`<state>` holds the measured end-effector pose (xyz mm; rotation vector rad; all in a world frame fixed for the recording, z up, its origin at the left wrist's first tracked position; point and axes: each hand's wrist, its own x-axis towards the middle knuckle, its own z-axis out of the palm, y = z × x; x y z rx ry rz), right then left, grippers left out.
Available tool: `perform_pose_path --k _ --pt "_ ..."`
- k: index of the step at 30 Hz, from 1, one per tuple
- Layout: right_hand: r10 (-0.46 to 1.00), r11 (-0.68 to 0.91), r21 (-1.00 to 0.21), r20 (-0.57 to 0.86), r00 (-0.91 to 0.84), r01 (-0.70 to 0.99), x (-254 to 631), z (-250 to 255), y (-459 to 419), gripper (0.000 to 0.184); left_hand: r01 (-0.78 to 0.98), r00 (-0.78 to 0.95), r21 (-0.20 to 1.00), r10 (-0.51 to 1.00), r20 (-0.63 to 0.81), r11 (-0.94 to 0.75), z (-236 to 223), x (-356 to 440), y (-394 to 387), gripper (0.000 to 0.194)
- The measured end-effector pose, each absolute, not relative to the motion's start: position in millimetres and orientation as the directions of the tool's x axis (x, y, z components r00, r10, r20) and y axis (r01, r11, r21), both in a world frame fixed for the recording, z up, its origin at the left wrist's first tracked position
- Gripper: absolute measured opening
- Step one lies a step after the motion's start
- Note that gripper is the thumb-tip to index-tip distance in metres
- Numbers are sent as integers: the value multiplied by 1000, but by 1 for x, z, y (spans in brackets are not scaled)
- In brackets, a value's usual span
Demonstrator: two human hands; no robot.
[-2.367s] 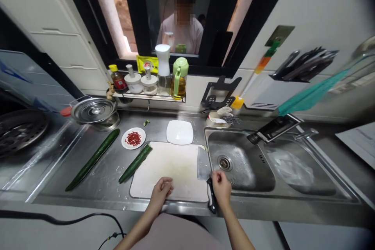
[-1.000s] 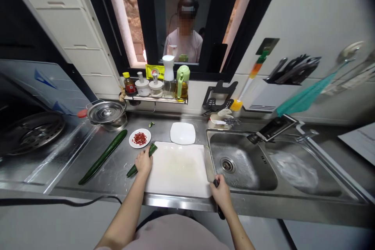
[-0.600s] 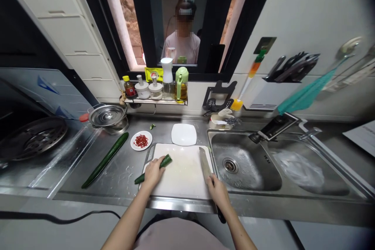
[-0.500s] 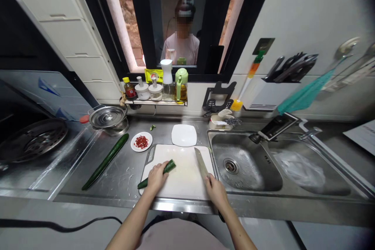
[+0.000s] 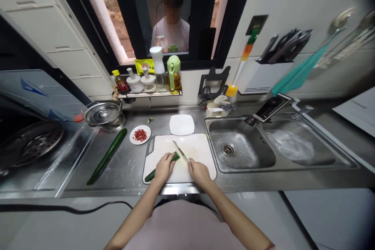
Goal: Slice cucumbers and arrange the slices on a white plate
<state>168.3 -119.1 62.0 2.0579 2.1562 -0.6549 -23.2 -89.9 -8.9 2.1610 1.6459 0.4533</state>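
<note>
My left hand point(image 5: 164, 167) is closed around a dark green cucumber piece point(image 5: 150, 175) that lies slantwise on the white cutting board point(image 5: 202, 144). The cut end of the piece shows just past my fingers. In my right hand point(image 5: 199, 172) is a kitchen knife point(image 5: 181, 150), its blade pointing away and to the left, close beside that cut end. Whether the edge touches the cucumber I cannot tell. A longer whole cucumber point(image 5: 108, 156) lies on the steel counter left of the board. Behind the board stands a white square plate point(image 5: 181, 124).
A small plate of chopped red pieces point(image 5: 140, 135) sits behind the board's left corner. The double sink point(image 5: 243, 168) borders the board on the right. A lidded steel pot point(image 5: 104, 116) stands at the back left, below and left of a rack of seasoning bottles point(image 5: 152, 93).
The knife has moved left with my right hand, from the board's right side to the cucumber's cut end. My left hand keeps its hold. The view has tilted down a little.
</note>
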Motion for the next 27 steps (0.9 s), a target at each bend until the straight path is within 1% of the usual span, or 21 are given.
perform_pose_path --k 5,13,16,22,27 --pt "921 71 -225 -360 -151 972 158 60 -121 34 838 279 469 958 69 -278 -19 -29 -87 41" --pt "906 94 -199 -389 -167 976 155 59 -121 31 845 303 472 952 -37 -251 -12 -32 -77 40" --pt "896 102 -185 -411 -171 977 154 59 -121 32 839 316 478 948 -36 -261 -9 -32 -76 38" --pt "906 90 -188 -392 -158 978 152 54 -122 32 828 323 485 946 -3 -281 -8 -33 -76 37" --pt "908 74 -208 -391 -152 975 154 52 -121 32 837 318 478 947 -33 -265 -8 -33 -75 38"
